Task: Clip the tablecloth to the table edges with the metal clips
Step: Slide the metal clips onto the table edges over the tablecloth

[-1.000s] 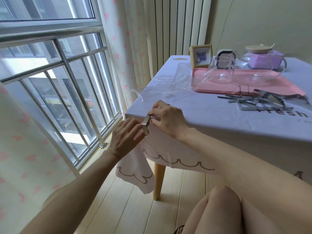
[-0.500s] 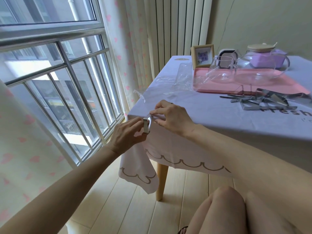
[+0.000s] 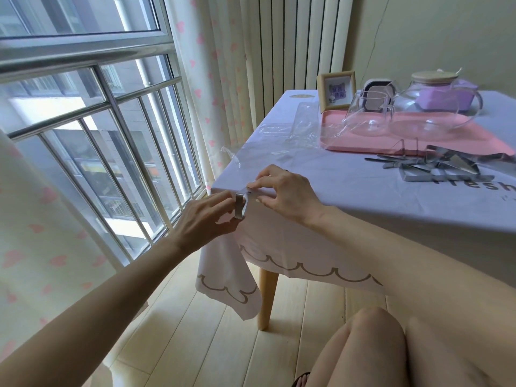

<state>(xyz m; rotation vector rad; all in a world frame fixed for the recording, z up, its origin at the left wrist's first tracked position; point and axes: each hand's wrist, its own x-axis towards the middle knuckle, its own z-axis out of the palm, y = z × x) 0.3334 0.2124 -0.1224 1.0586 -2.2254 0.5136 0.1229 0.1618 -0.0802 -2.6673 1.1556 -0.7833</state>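
Clip in hand: a bent strip of dull grey metal clip (image 3: 240, 206) sits at the near left corner of the table, its upper arm lying on the top and its curved back hanging over the edge.
Left hand: the left hand (image 3: 208, 219) pinches the clip's back between thumb and fingers.
Right hand: the right hand (image 3: 284, 195) has its fingers curled, pinching the tablecloth (image 3: 335, 196) at the table edge, forefinger on top just beside the clip's upper arm, thumb on the drop below.
Cloth: pale lilac, smooth and matt, with a scalloped line along the hem; the corner hangs in a loose fold.
Spare clips: a tangled heap of flat metal clips (image 3: 435, 166) lies on the cloth near a glossy pink tray (image 3: 485, 141).
Glassware: a clear round teapot (image 3: 430, 107) with a wooden lid and a clear cup (image 3: 365, 115) stand on the tray.
Leg: one pale round wooden table leg (image 3: 266, 297) shows under the cloth.
Hard to make out: the clip's lower arm is hidden behind the cloth and fingers, so whether it grips the table I cannot tell; the cloth's dark lettering is cut off at the right edge; crumpled clear plastic (image 3: 301, 127) nearly vanishes against the cloth.
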